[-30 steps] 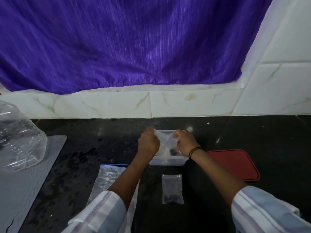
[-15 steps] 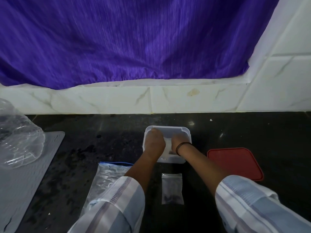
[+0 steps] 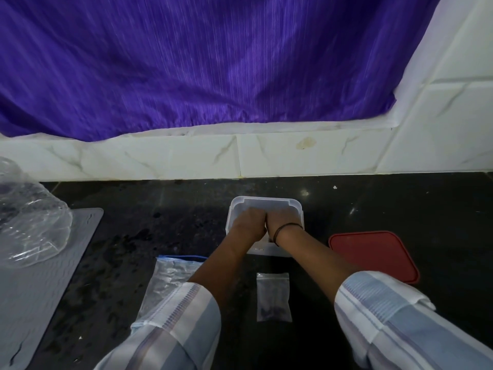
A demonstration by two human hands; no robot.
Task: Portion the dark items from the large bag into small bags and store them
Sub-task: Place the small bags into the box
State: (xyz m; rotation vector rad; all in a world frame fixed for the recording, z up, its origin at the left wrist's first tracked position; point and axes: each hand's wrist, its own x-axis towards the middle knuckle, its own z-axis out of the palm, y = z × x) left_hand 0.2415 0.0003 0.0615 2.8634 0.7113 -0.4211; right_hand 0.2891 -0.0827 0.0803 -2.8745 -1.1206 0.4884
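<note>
Both hands are down inside the white tub (image 3: 266, 202) at the back-middle of the bench (image 3: 400, 204), knuckles touching. The left hand (image 3: 249, 221) and right hand (image 3: 280, 222) look curled, but what they hold can't be made out. They hide the tub's inside, so grip state: can't tell for either. Prob. pressing or tucking a filled small bag in there; that's a guess.

One small bag (image 3: 273, 296) lies flat on the bench, nearer the body, betw. the forearms and apart from both. A few dark bits sit at its bottom. Zip strip is along the top edge, and it looks shut, not certain.

Handling: thin clear film, v. light, floppy, a bit slick. It'll sag if lifted by one corner, w/ contents sliding to the low end. Best pinch is at the top strip, which is stiffer, or pick up by both top corners. Don't squeeze the bottom, since the bits could crush or poke through.

The large bag (image 3: 170, 279) w/ blue zip edge lies flat to the left, partly under the left sleeve (image 3: 184, 316). Can't tell how much is left in it. The red lid (image 3: 373, 257) lies right of the tub, near edge cut by the right sleeve. Crumpled clear plastic (image 3: 29, 222) at far left runs out of frame; contents unclear.
</note>
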